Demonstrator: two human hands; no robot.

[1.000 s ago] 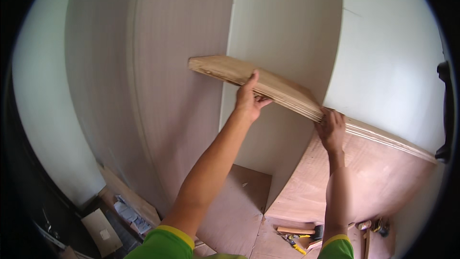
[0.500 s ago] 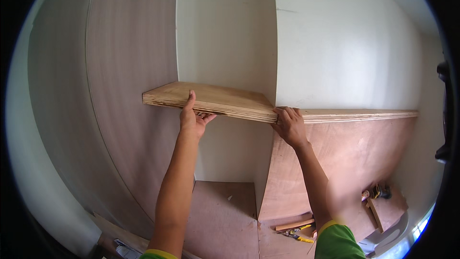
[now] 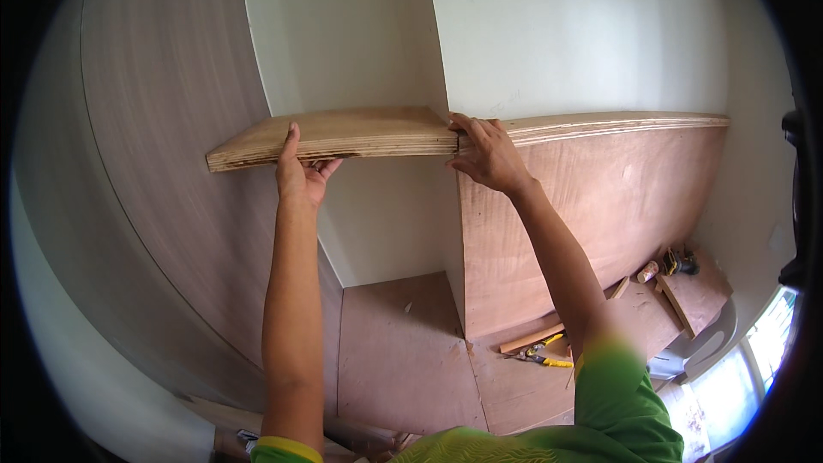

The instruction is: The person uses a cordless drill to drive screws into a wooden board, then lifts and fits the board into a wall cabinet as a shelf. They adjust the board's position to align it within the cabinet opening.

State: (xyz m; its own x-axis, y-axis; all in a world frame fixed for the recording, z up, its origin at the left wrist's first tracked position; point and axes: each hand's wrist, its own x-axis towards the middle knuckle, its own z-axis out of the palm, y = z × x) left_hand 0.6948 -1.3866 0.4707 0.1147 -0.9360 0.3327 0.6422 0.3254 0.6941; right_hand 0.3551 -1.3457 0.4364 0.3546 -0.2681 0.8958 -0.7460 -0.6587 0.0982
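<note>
A thick plywood shelf board [image 3: 360, 127] spans the recess between the brown wood-grain panel and the pale wall. My left hand [image 3: 300, 173] grips its front edge near the left end, thumb up over the edge and fingers beneath. At the board's right front corner is my right hand [image 3: 490, 153], its fingers bent around the corner where the board meets the long plywood ledge [image 3: 600, 126]. The ledge runs on to the right at about the same height, above a reddish plywood panel [image 3: 583, 214].
Yellow-handled pliers [image 3: 544, 356] and a wood strip [image 3: 531, 337] lie on the lower plywood surface [image 3: 403, 369]. Farther right are a power drill [image 3: 680, 261], a small can-like roll [image 3: 647, 272] and a wood offcut [image 3: 673, 304]. The wood-grain panel [image 3: 180, 60] stands at the left.
My view has tilted down and shifted right, so everything sits higher and farther left. My right hand's fingers have lifted and spread around the corner; my left hand keeps its grip.
</note>
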